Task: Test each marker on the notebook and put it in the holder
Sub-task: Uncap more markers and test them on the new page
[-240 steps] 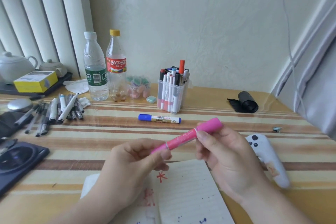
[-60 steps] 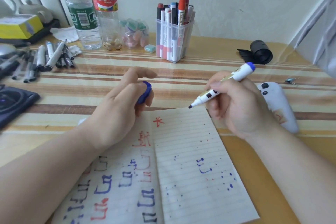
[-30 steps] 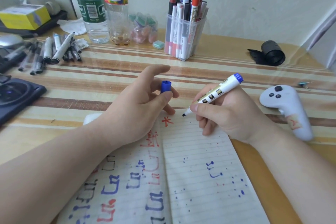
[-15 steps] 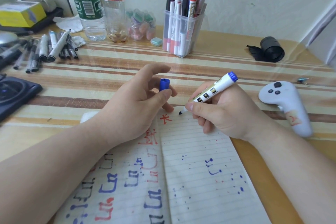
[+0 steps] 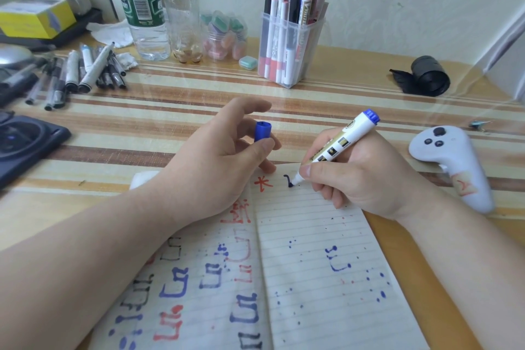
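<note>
Pinching a marker (image 5: 341, 145) in the right hand (image 5: 366, 179), thumb and curled fingers close to the nib, blue end tilted up toward 1 o'clock, tip pressed on the notebook (image 5: 312, 264) at the top of the right page, at the end of a short dark stroke (image 5: 287, 180) just at 3 o'clock of a red mark (image 5: 263, 182). Holding the blue cap (image 5: 262, 131) in the left hand (image 5: 210, 167), pinched between thumb and fingers, forefinger arched above it, wrist over the top of the left page. Lying open at 6 o'clock on the striped worktop (image 5: 170, 111), notebook pages scattered with blue, red and black test marks and dots. Standing at 12 o'clock, near the wall and well apart from both hands, a clear holder (image 5: 314, 60) packed with upright markers, an orange one and a pink one rising tallest. Just at 9 o'clock of the holder, a small green eraser (image 5: 247, 62), a jar (image 5: 224, 37) of coloured bits, then two plastic bottles (image 5: 142, 8). Spread at 10 o'clock, a heap of loose pens (image 5: 85, 71), with a yellow box (image 5: 34, 20) beyond. Lying at 3 o'clock, beside the right wrist, a white controller (image 5: 451, 162); at 2 o'clock, a black roll (image 5: 429, 77). At 9 o'clock, cut by the edge, a dark device (image 5: 25, 145).
</note>
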{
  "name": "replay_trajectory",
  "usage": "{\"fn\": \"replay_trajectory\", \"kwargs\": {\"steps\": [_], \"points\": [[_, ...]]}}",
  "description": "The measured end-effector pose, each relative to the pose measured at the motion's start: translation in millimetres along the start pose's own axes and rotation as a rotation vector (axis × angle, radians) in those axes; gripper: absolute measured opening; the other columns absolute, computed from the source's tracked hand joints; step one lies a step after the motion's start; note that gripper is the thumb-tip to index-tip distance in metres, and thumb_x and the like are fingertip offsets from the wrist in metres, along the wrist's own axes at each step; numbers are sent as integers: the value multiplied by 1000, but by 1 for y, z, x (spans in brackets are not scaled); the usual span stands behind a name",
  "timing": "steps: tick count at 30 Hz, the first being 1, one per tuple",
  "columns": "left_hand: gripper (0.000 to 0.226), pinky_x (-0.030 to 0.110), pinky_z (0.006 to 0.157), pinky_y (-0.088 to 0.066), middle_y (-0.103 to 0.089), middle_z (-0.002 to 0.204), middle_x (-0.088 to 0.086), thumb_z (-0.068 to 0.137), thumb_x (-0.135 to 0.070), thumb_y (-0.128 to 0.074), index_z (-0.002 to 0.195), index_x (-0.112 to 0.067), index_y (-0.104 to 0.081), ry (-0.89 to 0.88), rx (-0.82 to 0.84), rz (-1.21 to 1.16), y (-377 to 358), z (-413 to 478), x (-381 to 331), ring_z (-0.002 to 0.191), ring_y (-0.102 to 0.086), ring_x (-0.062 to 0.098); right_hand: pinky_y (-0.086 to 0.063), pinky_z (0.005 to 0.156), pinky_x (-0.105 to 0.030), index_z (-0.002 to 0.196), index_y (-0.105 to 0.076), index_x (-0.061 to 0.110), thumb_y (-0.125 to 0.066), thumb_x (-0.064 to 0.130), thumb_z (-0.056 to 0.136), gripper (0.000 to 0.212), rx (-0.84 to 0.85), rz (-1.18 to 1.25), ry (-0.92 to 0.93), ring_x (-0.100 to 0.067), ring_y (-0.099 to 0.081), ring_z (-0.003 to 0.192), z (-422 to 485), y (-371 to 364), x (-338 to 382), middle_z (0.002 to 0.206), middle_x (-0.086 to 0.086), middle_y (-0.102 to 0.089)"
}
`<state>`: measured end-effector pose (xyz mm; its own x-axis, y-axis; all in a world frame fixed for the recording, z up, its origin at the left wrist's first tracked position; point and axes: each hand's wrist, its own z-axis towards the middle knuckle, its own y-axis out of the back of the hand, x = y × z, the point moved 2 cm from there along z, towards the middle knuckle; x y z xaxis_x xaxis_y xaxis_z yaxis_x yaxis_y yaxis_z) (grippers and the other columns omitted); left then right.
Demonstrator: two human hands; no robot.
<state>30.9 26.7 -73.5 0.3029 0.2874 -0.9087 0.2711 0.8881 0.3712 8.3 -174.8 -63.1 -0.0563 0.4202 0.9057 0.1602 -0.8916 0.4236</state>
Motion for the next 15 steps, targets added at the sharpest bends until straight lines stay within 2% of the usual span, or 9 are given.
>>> {"fn": "replay_trajectory", "kwargs": {"steps": [5, 10, 15], "points": [[38, 42, 90, -57, -74, 100, -11, 99, -22, -59, 134, -32, -49, -1, 0, 12, 0, 0, -1, 81, -76, 10, -45, 43, -30, 77, -67, -1, -75, 5, 87, 14, -2, -4, -6, -18, -58, 49, 0, 1, 0, 58, -7, -63], [38, 42, 90, -57, -74, 99, -12, 98, -22, -59, 133, -32, -49, -1, 0, 11, 0, -1, -2, 81, -76, 10, -45, 43, -29, 75, -68, 4, -73, 22, 74, 19, 3, -14, 0, -18, -58, 49, 0, -1, 1, 58, -7, -63], [37, 42, 91, -57, -74, 98, -11, 99, -20, -60, 133, -31, -50, -3, -2, 11, 0, 0, -1, 81, -76, 9, -44, 43, -29, 73, -68, 5, -72, 23, 73, 18, 5, -4, 0, -19, -57, 49, 0, -2, 1, 58, -7, -62]]}}
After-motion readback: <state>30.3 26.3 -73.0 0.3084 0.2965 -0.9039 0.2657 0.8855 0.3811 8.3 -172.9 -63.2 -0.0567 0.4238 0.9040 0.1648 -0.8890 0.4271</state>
